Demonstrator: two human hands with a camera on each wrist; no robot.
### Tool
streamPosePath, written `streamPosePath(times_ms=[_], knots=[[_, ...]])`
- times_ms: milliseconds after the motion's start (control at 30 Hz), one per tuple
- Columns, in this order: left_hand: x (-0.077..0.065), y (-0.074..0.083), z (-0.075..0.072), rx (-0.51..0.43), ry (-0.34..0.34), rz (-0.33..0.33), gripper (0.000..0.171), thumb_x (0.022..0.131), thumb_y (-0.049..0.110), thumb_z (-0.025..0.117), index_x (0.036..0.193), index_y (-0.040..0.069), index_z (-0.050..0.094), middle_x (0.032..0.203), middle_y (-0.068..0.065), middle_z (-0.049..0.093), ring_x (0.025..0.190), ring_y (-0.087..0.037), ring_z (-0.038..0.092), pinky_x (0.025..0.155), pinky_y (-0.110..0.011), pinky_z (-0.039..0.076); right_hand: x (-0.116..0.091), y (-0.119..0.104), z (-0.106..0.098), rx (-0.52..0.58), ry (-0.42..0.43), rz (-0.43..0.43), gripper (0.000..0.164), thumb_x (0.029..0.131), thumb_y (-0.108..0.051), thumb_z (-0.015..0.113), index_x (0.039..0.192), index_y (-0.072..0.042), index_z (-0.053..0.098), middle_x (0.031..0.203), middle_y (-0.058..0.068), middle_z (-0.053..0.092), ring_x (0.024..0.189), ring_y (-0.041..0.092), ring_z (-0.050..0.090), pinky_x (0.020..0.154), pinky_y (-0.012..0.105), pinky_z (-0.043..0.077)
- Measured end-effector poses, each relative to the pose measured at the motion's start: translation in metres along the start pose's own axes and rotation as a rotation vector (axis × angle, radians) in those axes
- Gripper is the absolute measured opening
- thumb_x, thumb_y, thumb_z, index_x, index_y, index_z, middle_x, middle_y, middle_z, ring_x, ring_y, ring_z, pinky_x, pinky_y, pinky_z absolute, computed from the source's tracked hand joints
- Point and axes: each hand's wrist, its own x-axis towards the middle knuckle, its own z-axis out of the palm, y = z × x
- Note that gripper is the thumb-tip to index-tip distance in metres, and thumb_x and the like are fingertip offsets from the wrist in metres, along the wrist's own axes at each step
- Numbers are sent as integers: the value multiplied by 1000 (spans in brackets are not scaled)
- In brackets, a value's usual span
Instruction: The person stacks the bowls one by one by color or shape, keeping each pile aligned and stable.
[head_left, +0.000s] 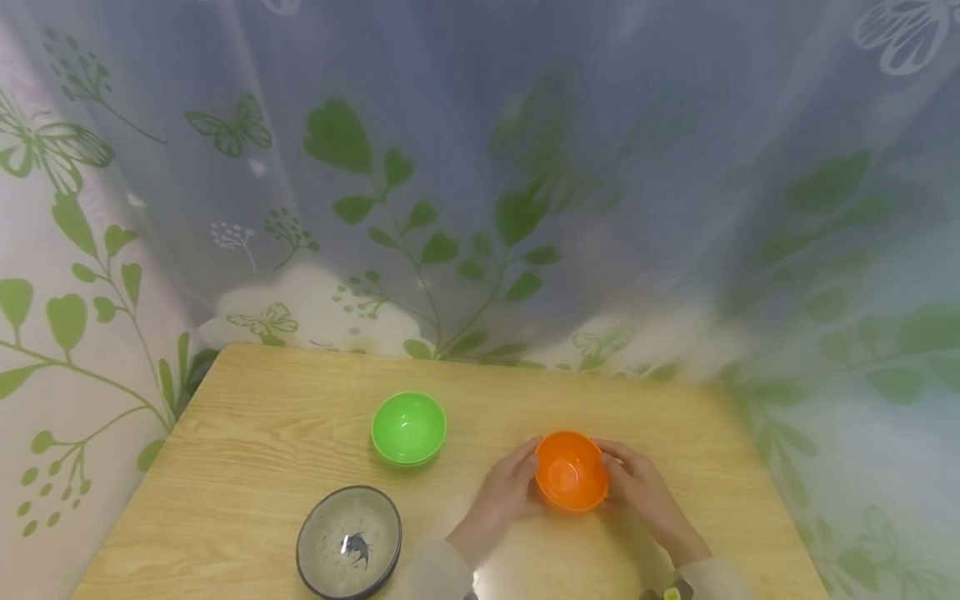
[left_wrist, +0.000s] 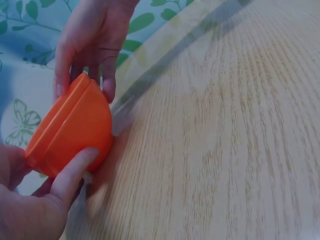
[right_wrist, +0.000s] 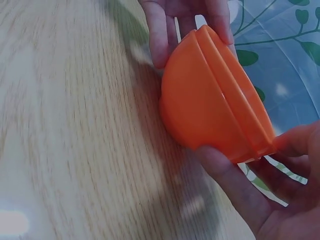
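Note:
An orange bowl with a ridge below its rim is held between both hands, its opening upward, at the right of the table in the head view. My left hand grips its left side, thumb against the outer wall in the left wrist view. On the opposite side my right hand holds the bowl near the rim; the right wrist view shows the thumb low on the wall. The base is close to the tabletop; whether it touches, I cannot tell. Inside, only the smooth orange surface shows.
To the left stand a green bowl and, nearer the front, a larger grey bowl with a dark rim and a dark figure inside. All are at the wooden table. A leaf-patterned curtain hangs behind its far edge.

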Motion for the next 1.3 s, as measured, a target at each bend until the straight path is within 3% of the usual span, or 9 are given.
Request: streamPosePath(times_ms=[133,333,433,700,967,1300], knots=[[-1,3,1,-2,3,-9,49,117,33,51,165,21,50,173,-21,40,147,-52,53,91,-47,71,-1,-3,1,-28,21,-8,39,115,-19,57,147,1,64,156,28,59,124,35,69,73,39,72],[-3,7,1,-17,4,-22,50,117,32,50,166,21,48,174,-19,38,153,-53,45,90,-48,71,1,-1,3,-29,31,-3,38,116,-23,57,147,-2,65,151,27,63,99,17,74,67,38,71],[-2,7,1,-25,12,-20,49,117,31,50,165,20,49,174,-19,39,152,-53,46,86,-48,71,1,2,4,-5,33,3,38,116,-25,56,146,-3,65,151,26,63,97,14,72,67,37,71],[-3,1,0,-38,31,-2,49,116,30,54,163,16,51,171,-22,43,145,-54,53,82,-50,72,-4,7,11,77,34,21,37,115,-23,57,146,-2,63,152,27,60,104,20,73,71,38,72],[-10,0,-8,-53,45,-3,50,114,28,57,163,16,51,171,-22,43,142,-53,57,85,-50,72,-8,8,21,165,-26,1,40,114,-17,58,151,-1,58,160,26,51,130,41,68,78,43,72],[-18,-3,-17,-48,65,11,51,113,27,57,163,17,51,172,-21,42,144,-54,54,89,-52,70,-11,7,34,184,-41,29,42,114,-19,58,152,-4,58,162,24,51,135,42,65,81,42,72]])
